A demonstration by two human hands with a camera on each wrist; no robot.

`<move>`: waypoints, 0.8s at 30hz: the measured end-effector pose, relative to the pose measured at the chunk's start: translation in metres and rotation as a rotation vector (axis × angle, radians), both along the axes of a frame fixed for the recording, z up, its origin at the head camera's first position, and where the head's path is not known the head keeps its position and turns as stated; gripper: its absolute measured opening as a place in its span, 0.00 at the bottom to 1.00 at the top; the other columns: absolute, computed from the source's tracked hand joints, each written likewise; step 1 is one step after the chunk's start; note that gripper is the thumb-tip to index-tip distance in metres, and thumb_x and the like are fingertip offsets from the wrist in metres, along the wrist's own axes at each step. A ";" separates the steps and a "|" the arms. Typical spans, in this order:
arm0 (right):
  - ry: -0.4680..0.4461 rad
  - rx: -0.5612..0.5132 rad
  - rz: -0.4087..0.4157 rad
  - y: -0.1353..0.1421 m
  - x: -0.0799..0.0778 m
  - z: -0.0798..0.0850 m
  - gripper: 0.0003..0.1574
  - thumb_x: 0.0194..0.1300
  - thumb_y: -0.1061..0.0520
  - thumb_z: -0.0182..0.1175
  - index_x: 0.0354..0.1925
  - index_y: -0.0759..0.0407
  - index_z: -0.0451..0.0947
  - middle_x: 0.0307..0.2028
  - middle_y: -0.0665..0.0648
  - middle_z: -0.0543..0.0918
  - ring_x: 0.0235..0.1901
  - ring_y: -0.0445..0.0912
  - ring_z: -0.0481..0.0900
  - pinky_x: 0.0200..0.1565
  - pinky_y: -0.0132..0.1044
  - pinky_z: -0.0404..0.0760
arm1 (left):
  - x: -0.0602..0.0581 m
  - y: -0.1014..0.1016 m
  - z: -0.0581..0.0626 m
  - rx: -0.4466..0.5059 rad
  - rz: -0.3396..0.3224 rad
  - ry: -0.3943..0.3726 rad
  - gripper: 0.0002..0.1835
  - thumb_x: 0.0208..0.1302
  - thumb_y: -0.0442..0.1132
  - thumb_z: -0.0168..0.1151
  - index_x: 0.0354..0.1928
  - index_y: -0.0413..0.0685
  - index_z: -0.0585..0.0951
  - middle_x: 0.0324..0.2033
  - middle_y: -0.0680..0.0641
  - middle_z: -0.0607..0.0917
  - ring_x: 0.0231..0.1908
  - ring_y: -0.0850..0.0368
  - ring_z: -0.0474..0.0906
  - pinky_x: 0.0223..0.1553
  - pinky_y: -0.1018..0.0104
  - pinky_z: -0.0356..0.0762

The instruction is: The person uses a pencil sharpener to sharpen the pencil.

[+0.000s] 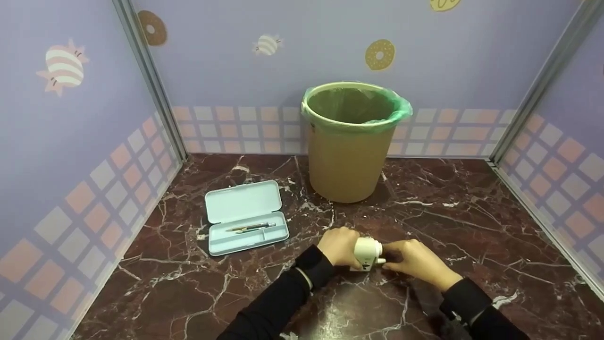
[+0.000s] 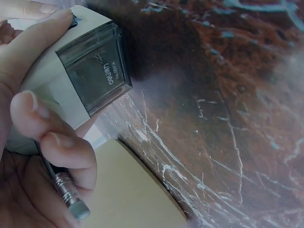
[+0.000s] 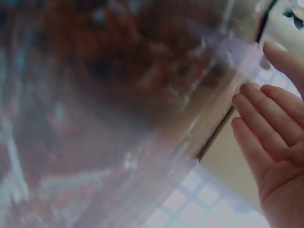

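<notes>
My left hand (image 1: 339, 245) grips a white pencil sharpener (image 1: 365, 252) low over the marble-patterned table. In the left wrist view, its fingers wrap the white body beside the dark clear shavings drawer (image 2: 97, 66). Below those fingers sticks out the metal band and eraser end of a pencil (image 2: 69, 192); its other end is hidden. On the sharpener's right side is the small white crank handle (image 1: 380, 260). My right hand (image 1: 417, 259) is right at this handle, thumb apart from the fingers. The right wrist view shows those fingers (image 3: 266, 123) nearly straight.
Left of the hands lies an open light-blue pencil case (image 1: 243, 203) with a few pencils (image 1: 252, 228) in it. A beige trash bin (image 1: 349, 160) lined with a green bag (image 1: 403, 111) stands behind. Patterned wall panels (image 1: 236, 75) close off the back and sides.
</notes>
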State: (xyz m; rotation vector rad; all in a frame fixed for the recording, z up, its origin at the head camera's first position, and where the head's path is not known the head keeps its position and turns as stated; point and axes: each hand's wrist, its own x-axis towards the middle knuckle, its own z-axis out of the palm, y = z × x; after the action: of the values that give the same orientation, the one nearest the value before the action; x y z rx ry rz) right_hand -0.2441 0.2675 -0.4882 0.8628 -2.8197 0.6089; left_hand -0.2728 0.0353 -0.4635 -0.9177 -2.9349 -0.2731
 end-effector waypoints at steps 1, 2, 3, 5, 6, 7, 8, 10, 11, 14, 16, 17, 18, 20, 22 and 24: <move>-0.010 0.006 -0.011 0.001 -0.001 0.003 0.27 0.53 0.56 0.77 0.51 0.65 0.85 0.45 0.62 0.92 0.42 0.54 0.91 0.45 0.48 0.87 | -0.001 0.001 0.000 0.004 0.002 -0.006 0.25 0.36 0.54 0.84 0.34 0.51 0.85 0.29 0.52 0.88 0.26 0.57 0.80 0.24 0.63 0.73; -0.019 0.010 -0.021 0.002 -0.002 0.005 0.30 0.52 0.55 0.78 0.52 0.66 0.85 0.46 0.63 0.91 0.44 0.56 0.91 0.47 0.50 0.87 | -0.001 0.002 0.000 0.006 0.004 -0.006 0.24 0.36 0.54 0.84 0.34 0.51 0.85 0.29 0.52 0.88 0.26 0.57 0.80 0.24 0.63 0.73; -0.019 0.013 -0.024 0.003 -0.003 0.008 0.32 0.52 0.55 0.78 0.54 0.67 0.84 0.48 0.64 0.90 0.46 0.57 0.90 0.49 0.51 0.87 | -0.001 0.003 0.001 0.005 0.006 -0.004 0.24 0.37 0.54 0.84 0.34 0.51 0.85 0.29 0.52 0.88 0.26 0.58 0.80 0.24 0.63 0.73; -0.011 0.018 -0.020 0.004 -0.005 0.014 0.35 0.51 0.53 0.79 0.55 0.69 0.83 0.49 0.65 0.90 0.47 0.58 0.90 0.50 0.51 0.86 | -0.003 0.006 0.001 0.003 0.007 0.000 0.24 0.37 0.55 0.84 0.34 0.52 0.85 0.29 0.52 0.88 0.26 0.58 0.80 0.25 0.63 0.73; -0.004 0.019 -0.014 0.004 -0.006 0.017 0.37 0.51 0.52 0.79 0.55 0.70 0.82 0.49 0.66 0.89 0.46 0.57 0.90 0.49 0.50 0.87 | -0.004 0.008 0.001 0.000 0.006 0.005 0.24 0.37 0.55 0.83 0.35 0.52 0.85 0.29 0.52 0.88 0.27 0.58 0.81 0.25 0.63 0.74; -0.004 0.022 -0.008 0.004 -0.007 0.020 0.38 0.51 0.52 0.79 0.56 0.70 0.82 0.49 0.66 0.90 0.42 0.56 0.90 0.46 0.48 0.87 | -0.005 0.010 0.001 -0.003 0.007 0.010 0.24 0.37 0.55 0.83 0.35 0.52 0.85 0.29 0.52 0.89 0.27 0.58 0.82 0.26 0.63 0.76; 0.001 0.025 -0.002 0.004 -0.008 0.023 0.38 0.52 0.51 0.79 0.56 0.71 0.81 0.49 0.66 0.90 0.38 0.54 0.90 0.43 0.46 0.87 | -0.006 0.013 0.001 -0.005 0.006 0.014 0.24 0.37 0.55 0.83 0.35 0.52 0.85 0.30 0.52 0.89 0.28 0.57 0.82 0.27 0.63 0.77; 0.019 0.035 0.008 0.003 -0.010 0.029 0.39 0.51 0.50 0.79 0.57 0.71 0.81 0.49 0.66 0.90 0.35 0.51 0.89 0.40 0.44 0.87 | -0.009 0.017 0.001 -0.002 0.008 0.007 0.24 0.38 0.55 0.84 0.35 0.51 0.86 0.31 0.52 0.90 0.29 0.57 0.83 0.28 0.62 0.78; 0.026 0.043 0.009 0.003 -0.011 0.031 0.40 0.51 0.49 0.79 0.57 0.70 0.81 0.49 0.65 0.90 0.35 0.51 0.89 0.40 0.44 0.86 | -0.011 0.019 0.001 -0.002 0.011 0.004 0.24 0.38 0.55 0.84 0.35 0.51 0.86 0.31 0.52 0.90 0.29 0.57 0.84 0.28 0.62 0.78; 0.029 0.062 0.015 0.001 -0.014 0.038 0.40 0.50 0.49 0.79 0.56 0.69 0.82 0.49 0.64 0.90 0.41 0.54 0.90 0.44 0.48 0.86 | -0.015 0.026 0.001 -0.011 0.018 -0.003 0.23 0.39 0.55 0.83 0.35 0.52 0.86 0.30 0.53 0.90 0.29 0.57 0.84 0.27 0.63 0.77; 0.025 0.066 0.023 0.000 -0.016 0.041 0.39 0.50 0.49 0.80 0.56 0.68 0.82 0.49 0.63 0.90 0.44 0.55 0.90 0.45 0.49 0.86 | -0.017 0.029 0.000 -0.018 0.017 0.003 0.23 0.39 0.56 0.83 0.34 0.52 0.85 0.30 0.53 0.89 0.29 0.57 0.84 0.27 0.63 0.77; 0.019 0.066 0.029 0.000 -0.017 0.042 0.38 0.50 0.50 0.80 0.56 0.67 0.83 0.48 0.62 0.91 0.43 0.54 0.90 0.44 0.47 0.86 | -0.019 0.031 0.000 -0.020 0.014 0.006 0.23 0.38 0.56 0.83 0.34 0.52 0.85 0.30 0.53 0.89 0.29 0.57 0.84 0.27 0.63 0.77; 0.013 0.065 0.037 -0.001 -0.018 0.043 0.37 0.50 0.50 0.80 0.55 0.66 0.83 0.46 0.61 0.91 0.41 0.52 0.90 0.42 0.45 0.85 | -0.020 0.033 0.000 -0.017 0.009 0.008 0.24 0.38 0.56 0.83 0.35 0.52 0.85 0.31 0.53 0.89 0.29 0.57 0.84 0.27 0.63 0.77; 0.008 0.062 0.054 -0.002 -0.020 0.044 0.32 0.51 0.51 0.79 0.53 0.63 0.85 0.43 0.57 0.92 0.37 0.47 0.88 0.38 0.40 0.83 | -0.022 0.036 0.000 -0.013 -0.003 0.006 0.24 0.38 0.57 0.83 0.34 0.52 0.85 0.31 0.53 0.89 0.28 0.58 0.83 0.26 0.63 0.77; 0.007 0.055 0.066 -0.003 -0.022 0.045 0.27 0.51 0.52 0.79 0.49 0.60 0.86 0.39 0.54 0.91 0.34 0.44 0.86 0.35 0.36 0.81 | -0.024 0.038 -0.001 -0.005 -0.009 -0.001 0.24 0.38 0.57 0.83 0.34 0.53 0.85 0.30 0.53 0.89 0.27 0.59 0.82 0.25 0.63 0.76; 0.006 0.051 0.073 -0.004 -0.024 0.044 0.23 0.51 0.53 0.78 0.46 0.57 0.86 0.37 0.52 0.91 0.32 0.42 0.85 0.34 0.34 0.79 | -0.025 0.039 -0.002 0.003 -0.008 -0.013 0.24 0.38 0.57 0.83 0.34 0.53 0.85 0.30 0.54 0.89 0.26 0.60 0.81 0.24 0.64 0.74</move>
State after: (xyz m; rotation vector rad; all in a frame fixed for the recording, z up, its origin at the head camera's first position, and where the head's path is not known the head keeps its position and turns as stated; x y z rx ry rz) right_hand -0.2683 0.2631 -0.4438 0.9794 -2.8204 0.5449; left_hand -0.2977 0.0747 -0.4656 -0.9313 -2.9422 -0.2845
